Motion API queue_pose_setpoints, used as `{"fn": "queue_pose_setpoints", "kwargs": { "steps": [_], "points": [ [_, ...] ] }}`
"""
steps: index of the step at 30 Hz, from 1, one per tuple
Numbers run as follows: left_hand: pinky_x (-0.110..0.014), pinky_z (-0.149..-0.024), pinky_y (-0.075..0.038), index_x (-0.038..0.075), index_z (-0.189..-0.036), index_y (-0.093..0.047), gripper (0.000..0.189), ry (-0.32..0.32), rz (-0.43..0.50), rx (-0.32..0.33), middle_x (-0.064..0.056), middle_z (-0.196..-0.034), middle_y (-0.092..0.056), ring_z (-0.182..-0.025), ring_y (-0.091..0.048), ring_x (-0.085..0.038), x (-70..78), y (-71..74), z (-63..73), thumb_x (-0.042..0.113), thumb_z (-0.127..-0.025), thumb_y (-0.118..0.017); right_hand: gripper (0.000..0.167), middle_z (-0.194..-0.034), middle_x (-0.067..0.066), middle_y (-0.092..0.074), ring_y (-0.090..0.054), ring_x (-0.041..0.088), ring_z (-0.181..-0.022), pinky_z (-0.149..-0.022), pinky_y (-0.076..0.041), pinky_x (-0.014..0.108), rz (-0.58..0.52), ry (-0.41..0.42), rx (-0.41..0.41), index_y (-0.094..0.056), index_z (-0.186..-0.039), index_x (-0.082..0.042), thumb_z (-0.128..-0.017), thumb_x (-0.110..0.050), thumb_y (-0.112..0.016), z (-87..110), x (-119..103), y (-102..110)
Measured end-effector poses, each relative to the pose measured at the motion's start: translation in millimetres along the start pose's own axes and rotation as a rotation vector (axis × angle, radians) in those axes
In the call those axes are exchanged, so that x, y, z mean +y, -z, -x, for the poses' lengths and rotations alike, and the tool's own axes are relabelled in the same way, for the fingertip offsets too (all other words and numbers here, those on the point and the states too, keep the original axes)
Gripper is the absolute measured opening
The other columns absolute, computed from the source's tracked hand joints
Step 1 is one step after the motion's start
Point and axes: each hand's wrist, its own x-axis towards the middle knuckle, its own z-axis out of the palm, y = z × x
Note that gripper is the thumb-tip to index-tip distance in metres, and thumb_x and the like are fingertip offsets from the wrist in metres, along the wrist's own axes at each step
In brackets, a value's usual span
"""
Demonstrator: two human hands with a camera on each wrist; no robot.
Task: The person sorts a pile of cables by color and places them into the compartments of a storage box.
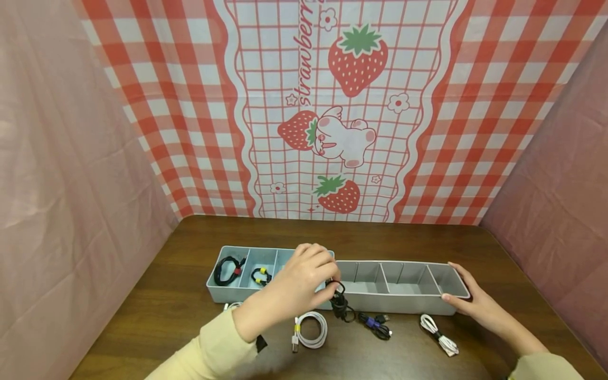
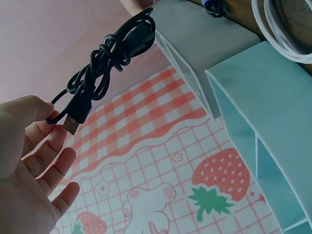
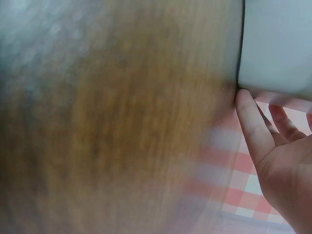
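Observation:
Between thumb and index finger, my left hand (image 1: pixel 304 277) pinches a bundled black USB cable (image 2: pixel 102 70) near its plug. The cable dangles at the front, where the light blue divided box (image 1: pixel 268 296) meets the grey divided box (image 1: pixel 408 304). My right hand (image 1: pixel 475 301) holds the grey box's right end, thumb at the front corner and fingers at the back. A black cable with a red tie (image 1: pixel 223 272) lies in the blue box's leftmost compartment. One with yellow ties (image 1: pixel 258 274) is beside it. My left hand hides the blue box's right part.
Along the front of the boxes lie a white cable with a yellow tie (image 1: pixel 323 331), a dark cable with a purple tie (image 1: pixel 375 325) and a white cable with a black tie (image 1: pixel 438 334). Another white cable (image 1: pixel 233 305) is partly hidden by my left arm. A checked strawberry curtain (image 1: pixel 304 79) hangs behind the wooden table (image 1: pixel 404 240).

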Motion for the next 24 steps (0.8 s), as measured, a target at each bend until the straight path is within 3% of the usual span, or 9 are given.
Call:
{"fn": "queue_pose_setpoints", "kwargs": {
  "steps": [15,24],
  "points": [
    [-0.036,-0.084,-0.042,0.018,-0.08,-0.061,0.014,0.038,-0.022,0.123,0.006,-0.085,-0.06,-0.092,-0.054,-0.015,-15.1,15.2,-0.3,0.015,-0.077,-0.074,0.08,-0.135,0.024,-0.029,-0.044,0.0,-0.098,-0.066,-0.048,0.024,0.016,-0.005,-0.002,-0.006,-0.151,-0.014,-0.093,-0.019,-0.06,0.5,0.3,-0.1],
    [-0.037,-0.085,-0.042,0.017,-0.082,-0.062,0.011,0.084,-0.029,0.112,0.005,-0.086,-0.06,-0.093,-0.054,-0.015,-24.3,23.0,1.5,0.015,-0.079,-0.073,0.082,-0.136,0.025,-0.029,-0.045,0.003,-0.098,-0.066,-0.048,0.024,0.013,-0.009,-0.007,-0.003,-0.151,-0.017,-0.093,-0.018,-0.06,-1.1,2.2,0.7]
  ]
}}
